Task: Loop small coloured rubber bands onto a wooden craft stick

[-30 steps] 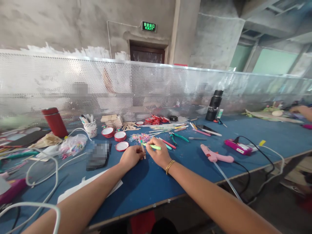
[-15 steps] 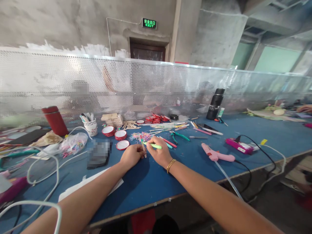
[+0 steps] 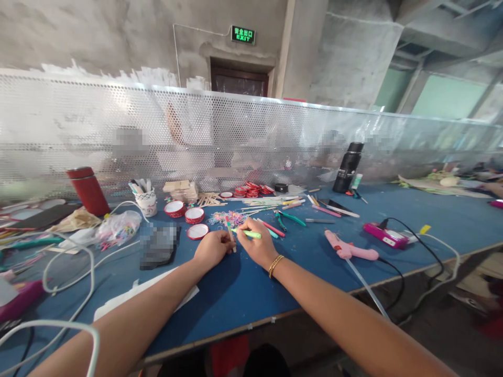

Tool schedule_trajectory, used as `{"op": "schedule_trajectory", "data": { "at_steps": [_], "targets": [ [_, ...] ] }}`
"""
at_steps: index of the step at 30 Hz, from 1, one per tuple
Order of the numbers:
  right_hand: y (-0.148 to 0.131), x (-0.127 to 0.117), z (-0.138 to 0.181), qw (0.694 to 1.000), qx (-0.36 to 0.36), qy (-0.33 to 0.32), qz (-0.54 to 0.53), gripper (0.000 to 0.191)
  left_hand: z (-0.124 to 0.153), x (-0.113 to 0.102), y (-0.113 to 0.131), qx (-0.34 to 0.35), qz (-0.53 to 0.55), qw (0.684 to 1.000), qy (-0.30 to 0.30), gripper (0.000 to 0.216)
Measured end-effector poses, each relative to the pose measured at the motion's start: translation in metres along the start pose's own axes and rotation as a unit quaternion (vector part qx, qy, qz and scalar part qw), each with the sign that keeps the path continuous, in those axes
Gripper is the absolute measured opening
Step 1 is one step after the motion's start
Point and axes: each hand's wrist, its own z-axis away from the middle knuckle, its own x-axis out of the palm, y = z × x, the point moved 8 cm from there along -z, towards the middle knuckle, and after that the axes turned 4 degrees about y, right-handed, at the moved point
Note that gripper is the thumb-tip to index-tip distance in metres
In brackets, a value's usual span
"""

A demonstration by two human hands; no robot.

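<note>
Near the middle of the blue table (image 3: 275, 293), my left hand (image 3: 214, 248) is closed on a thin wooden craft stick (image 3: 230, 233), which points away from me. The stick's far end is coloured red and green. My right hand (image 3: 257, 243) grips a light green marker pen (image 3: 251, 233), its tip close to the coloured part of the stick; whether it touches I cannot tell. Just beyond lies a pile of small colourful loops (image 3: 228, 219). Red-rimmed round lids (image 3: 197, 231) stand to the left, and more marker pens (image 3: 275, 229) lie right of my right hand.
A pink glue gun (image 3: 349, 248) with its cord lies at the right, near a magenta power strip (image 3: 387, 235). Green-handled pliers (image 3: 288, 220) rest behind. A black bottle (image 3: 349, 167), a red bottle (image 3: 88, 191) and a paper cup of pens (image 3: 146, 201) stand at the back. White cable (image 3: 92, 267) loops at left.
Both hands stay almost in place, still holding the stick and the marker. A little more of the stick's coloured end shows. The camera view has shifted slightly.
</note>
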Motion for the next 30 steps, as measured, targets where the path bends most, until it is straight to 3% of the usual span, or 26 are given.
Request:
{"op": "schedule_trajectory", "data": {
  "at_steps": [30],
  "targets": [
    [0.0007, 0.0041, 0.0018, 1.0, -0.012, -0.009, 0.007, 0.014, 0.0013, -0.0005, 0.0028, 0.012, -0.001, 1.0, 0.001, 0.017]
  ]
}}
